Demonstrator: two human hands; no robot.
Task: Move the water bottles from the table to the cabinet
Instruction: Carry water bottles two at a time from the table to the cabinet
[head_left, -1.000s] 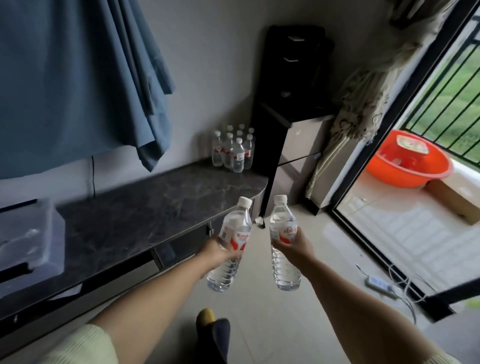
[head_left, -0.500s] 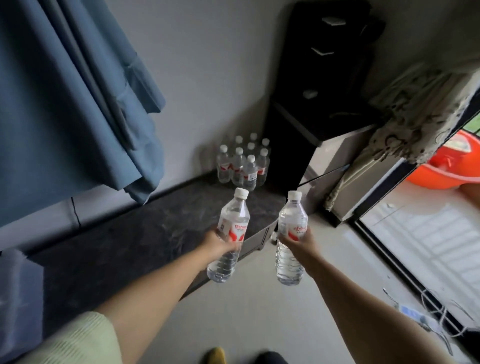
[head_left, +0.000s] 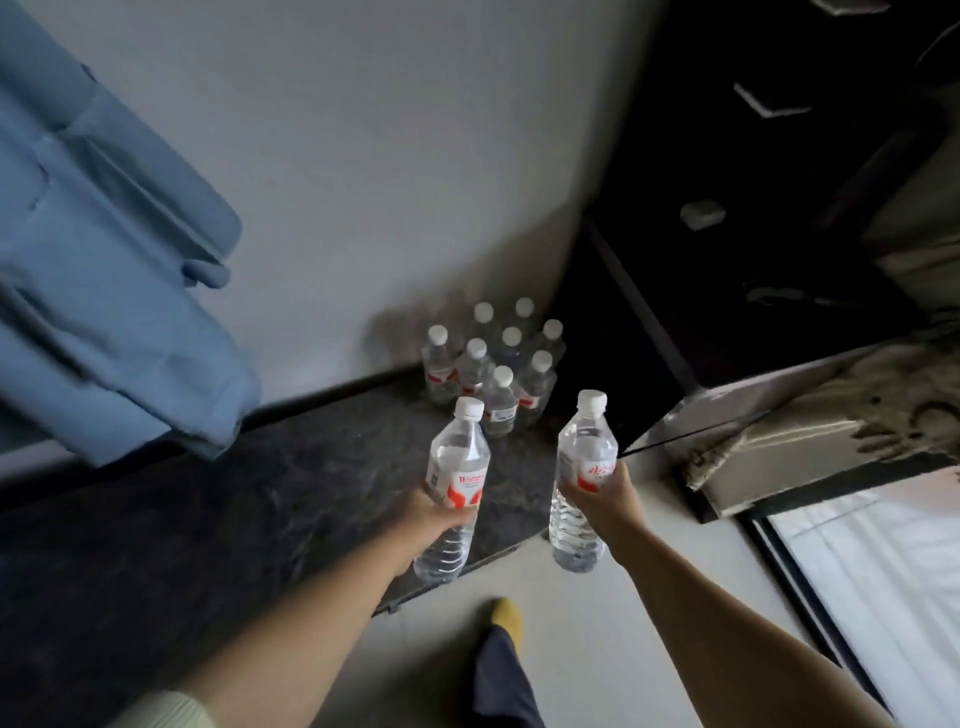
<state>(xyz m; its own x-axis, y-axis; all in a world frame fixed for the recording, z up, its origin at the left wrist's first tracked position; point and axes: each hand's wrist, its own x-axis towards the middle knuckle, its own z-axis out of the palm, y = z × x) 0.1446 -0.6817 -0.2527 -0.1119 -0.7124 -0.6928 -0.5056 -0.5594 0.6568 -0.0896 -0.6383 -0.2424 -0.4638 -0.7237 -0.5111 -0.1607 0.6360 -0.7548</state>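
Note:
My left hand (head_left: 434, 519) grips a clear water bottle (head_left: 457, 462) with a white cap and red-and-white label, held upright over the dark marbled cabinet top (head_left: 260, 509). My right hand (head_left: 602, 493) grips a second such bottle (head_left: 584, 452) by its middle, over the floor just past the cabinet top's rounded end. Both bottles are in the air. Several more bottles (head_left: 493, 364) stand clustered at the far end of the dark top, against the wall.
A tall black unit (head_left: 779, 208) stands right of the bottle cluster. Blue cloth (head_left: 104, 291) hangs over the left part of the top. A patterned curtain (head_left: 831, 415) and a glass door (head_left: 883, 571) lie to the right. My foot (head_left: 506, 616) is on the pale floor.
I have stepped closer to the dark top and the bottle cluster. Both held bottles have moved forward toward the cluster, and the view has shifted left, away from the balcony.

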